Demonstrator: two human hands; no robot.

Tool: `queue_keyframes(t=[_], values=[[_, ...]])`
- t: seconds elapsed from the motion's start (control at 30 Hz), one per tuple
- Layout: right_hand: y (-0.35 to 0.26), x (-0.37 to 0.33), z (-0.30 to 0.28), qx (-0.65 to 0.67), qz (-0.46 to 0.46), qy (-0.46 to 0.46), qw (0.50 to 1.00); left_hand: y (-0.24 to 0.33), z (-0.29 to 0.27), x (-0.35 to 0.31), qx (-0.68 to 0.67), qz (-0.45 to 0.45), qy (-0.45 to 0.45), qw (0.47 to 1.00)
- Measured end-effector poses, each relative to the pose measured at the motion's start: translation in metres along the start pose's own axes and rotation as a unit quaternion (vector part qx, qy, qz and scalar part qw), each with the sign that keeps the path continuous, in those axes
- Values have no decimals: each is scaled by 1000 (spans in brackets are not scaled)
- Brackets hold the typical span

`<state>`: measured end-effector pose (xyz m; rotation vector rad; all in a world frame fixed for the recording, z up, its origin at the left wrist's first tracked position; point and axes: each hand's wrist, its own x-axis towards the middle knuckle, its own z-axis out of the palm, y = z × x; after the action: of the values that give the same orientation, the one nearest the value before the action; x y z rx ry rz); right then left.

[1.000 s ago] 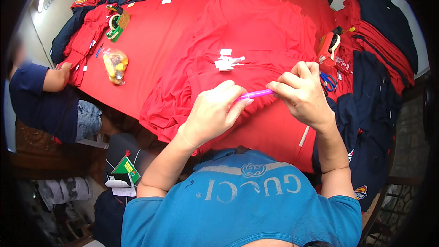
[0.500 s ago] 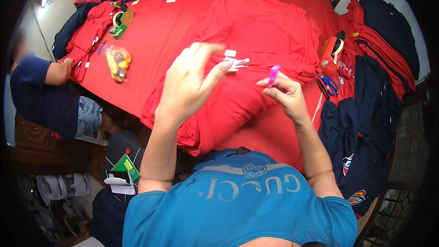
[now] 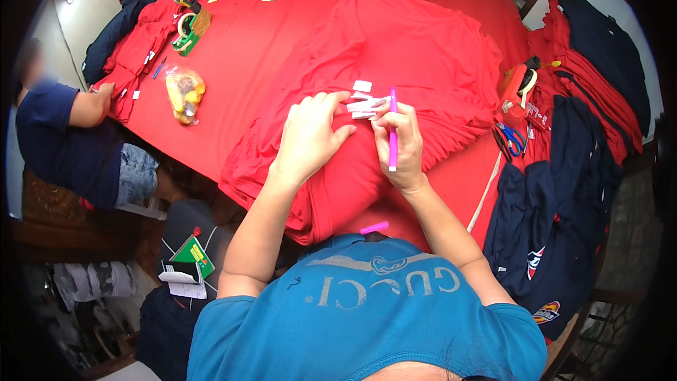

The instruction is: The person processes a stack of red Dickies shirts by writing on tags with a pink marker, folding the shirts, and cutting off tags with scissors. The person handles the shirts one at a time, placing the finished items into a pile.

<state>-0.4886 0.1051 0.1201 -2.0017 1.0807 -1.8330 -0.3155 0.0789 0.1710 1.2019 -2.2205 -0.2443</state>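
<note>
A stack of red shirts point(image 3: 416, 35) lies in front of me, with several white labels point(image 3: 363, 104) gathered at its middle. My left hand point(image 3: 310, 137) rests on the shirts just left of the labels, thumb apart and fingertips at their edge. On the other side, my right hand point(image 3: 402, 144) grips a slim pink-purple marker point(image 3: 393, 127) like a pen, its fingers close to the labels. The writing tip cannot be made out. A loose pink cap point(image 3: 374, 227) lies near the table's front edge, close to my blue shirt.
Red and navy garments point(image 3: 557, 190) are piled at the right, beside blue-handled scissors point(image 3: 513, 140) and a red tape dispenser point(image 3: 518, 88). Left on the table are a bag of yellow items point(image 3: 185, 95) and a green tape dispenser point(image 3: 186, 35). A person point(image 3: 70, 127) sits at the far left.
Both hands have come down to the labels: the left from a raised position, the right moving left with the marker. The pink cap now shows near the table's front edge.
</note>
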Motion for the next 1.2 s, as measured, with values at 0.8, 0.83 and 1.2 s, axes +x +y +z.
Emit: queue_keyframes(t=[0.8, 0.83, 1.2], values=[[-15, -15, -27, 65, 36, -44, 996, -2, -21, 0, -53, 56, -68, 995], [-16, -19, -28, 90, 49, -21, 995, 0, -22, -2, -63, 70, -79, 992], [-19, -7, -32, -140, 32, -17, 989, -1, 13, 1, 46, -10, -39, 998]])
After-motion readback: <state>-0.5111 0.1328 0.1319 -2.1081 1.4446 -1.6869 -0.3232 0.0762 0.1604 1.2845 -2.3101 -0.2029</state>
